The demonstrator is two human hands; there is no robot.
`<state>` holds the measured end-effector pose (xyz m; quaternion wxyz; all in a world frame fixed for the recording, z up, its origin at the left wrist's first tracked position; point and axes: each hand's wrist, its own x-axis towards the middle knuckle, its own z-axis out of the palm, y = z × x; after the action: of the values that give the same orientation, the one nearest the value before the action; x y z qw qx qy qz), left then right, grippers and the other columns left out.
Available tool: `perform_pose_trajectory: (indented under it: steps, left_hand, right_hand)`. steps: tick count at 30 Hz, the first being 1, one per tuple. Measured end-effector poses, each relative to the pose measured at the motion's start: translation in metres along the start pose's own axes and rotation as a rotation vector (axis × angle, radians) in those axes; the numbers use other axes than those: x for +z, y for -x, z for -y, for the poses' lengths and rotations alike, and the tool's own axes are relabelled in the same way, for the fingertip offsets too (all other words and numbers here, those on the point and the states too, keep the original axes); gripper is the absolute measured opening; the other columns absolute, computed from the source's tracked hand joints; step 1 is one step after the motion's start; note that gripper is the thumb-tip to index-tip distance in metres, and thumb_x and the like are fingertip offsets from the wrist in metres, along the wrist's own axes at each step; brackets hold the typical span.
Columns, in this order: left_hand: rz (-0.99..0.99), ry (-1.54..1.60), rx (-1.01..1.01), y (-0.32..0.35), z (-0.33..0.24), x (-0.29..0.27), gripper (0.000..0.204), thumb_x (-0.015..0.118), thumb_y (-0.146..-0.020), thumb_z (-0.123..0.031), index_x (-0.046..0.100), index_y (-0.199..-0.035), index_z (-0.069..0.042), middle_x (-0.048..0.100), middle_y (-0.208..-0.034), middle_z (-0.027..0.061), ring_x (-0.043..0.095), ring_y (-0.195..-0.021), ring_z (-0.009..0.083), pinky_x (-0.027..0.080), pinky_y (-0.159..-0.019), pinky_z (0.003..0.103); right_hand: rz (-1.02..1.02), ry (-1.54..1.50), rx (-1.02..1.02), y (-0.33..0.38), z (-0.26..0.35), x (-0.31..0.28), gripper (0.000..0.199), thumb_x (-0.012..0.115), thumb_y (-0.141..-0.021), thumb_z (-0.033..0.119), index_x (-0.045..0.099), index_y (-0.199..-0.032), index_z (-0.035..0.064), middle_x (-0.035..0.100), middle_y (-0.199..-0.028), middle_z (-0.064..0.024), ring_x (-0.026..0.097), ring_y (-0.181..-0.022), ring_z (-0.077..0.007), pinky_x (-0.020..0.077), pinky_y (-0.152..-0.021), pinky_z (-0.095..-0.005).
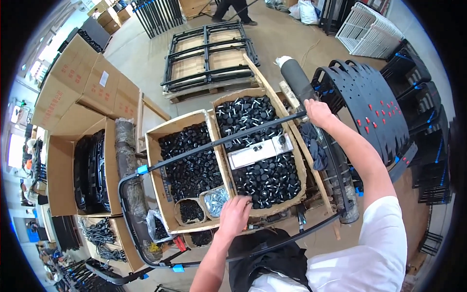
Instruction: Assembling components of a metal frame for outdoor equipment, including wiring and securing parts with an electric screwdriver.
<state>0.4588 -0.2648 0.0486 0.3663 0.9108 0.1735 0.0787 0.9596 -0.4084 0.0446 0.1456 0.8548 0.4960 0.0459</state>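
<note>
Black tubular frame (194,152), slanting above the knob box (302,185) and beyond both its sides. Right hand (318,114) beyond the box's right side, fingers curled round the frame's bar. Left hand (236,215) at the box's near edge, fingers bent; impossible to tell whether pinching anything. Likely risk: frame tipping into the loose knobs (262,182) through a slack right grip.

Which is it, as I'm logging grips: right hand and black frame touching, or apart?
Touching: the head view shows the right hand curled over the black frame.
</note>
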Motion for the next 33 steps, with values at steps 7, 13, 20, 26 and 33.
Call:
perform_pose_trajectory:
  steps: [7,13,20,26,33]
  left_hand:
    - [-0.030,-0.460,-0.009,-0.153,0.056,0.057,0.065,0.069,-0.096,-0.021,0.046,-0.153,0.001,0.045,-0.159,0.0257,0.046,-0.145,0.0419,0.034,-0.123,0.054]
    - [-0.341,-0.808,-0.033,-0.228,0.140,0.079,0.063,0.047,-0.105,-0.013,0.032,-0.165,0.001,0.035,-0.170,0.0279,0.032,-0.159,0.0452,0.015,-0.133,0.058]
    - [-0.186,-0.996,0.172,-0.262,0.142,0.058,0.008,0.060,-0.092,-0.016,0.066,-0.092,-0.011,0.062,-0.095,0.0098,0.060,-0.098,0.0270,0.043,-0.091,0.043]
    - [-0.001,-1.015,0.012,-0.258,0.136,0.058,0.013,0.057,-0.098,-0.018,0.068,-0.098,-0.013,0.066,-0.095,0.0084,0.063,-0.098,0.0252,0.043,-0.087,0.040]
    - [0.044,-0.968,0.083,-0.237,0.139,0.064,0.021,0.055,-0.103,-0.020,0.069,-0.112,-0.009,0.065,-0.111,0.0118,0.061,-0.110,0.0276,0.042,-0.099,0.042]
  right_hand:
    - [0.028,0.046,0.163,0.004,0.001,-0.001,0.039,0.060,-0.107,0.045,0.067,-0.102,0.0073,0.078,-0.090,-0.0124,0.079,-0.087,-0.0256,0.0626,-0.073,-0.0398]
    - [0.061,-0.070,0.255,0.001,0.030,-0.007,0.041,0.058,-0.108,0.045,0.065,-0.106,0.0043,0.078,-0.094,-0.0152,0.079,-0.085,-0.0286,0.0629,-0.069,-0.0410]
    - [-0.003,-0.132,0.298,0.008,0.019,0.004,0.039,0.058,-0.108,0.042,0.062,-0.111,0.0033,0.075,-0.096,-0.0170,0.078,-0.085,-0.0333,0.0635,-0.071,-0.0434]
    - [0.002,-0.150,0.299,0.004,0.020,0.008,0.038,0.059,-0.108,0.042,0.059,-0.112,0.0036,0.074,-0.099,-0.0188,0.078,-0.087,-0.0346,0.0636,-0.071,-0.0445]
    - [-0.059,-0.180,0.311,0.012,0.021,0.015,0.037,0.059,-0.108,0.041,0.058,-0.112,0.0035,0.072,-0.100,-0.0193,0.078,-0.088,-0.0358,0.0634,-0.072,-0.0461]
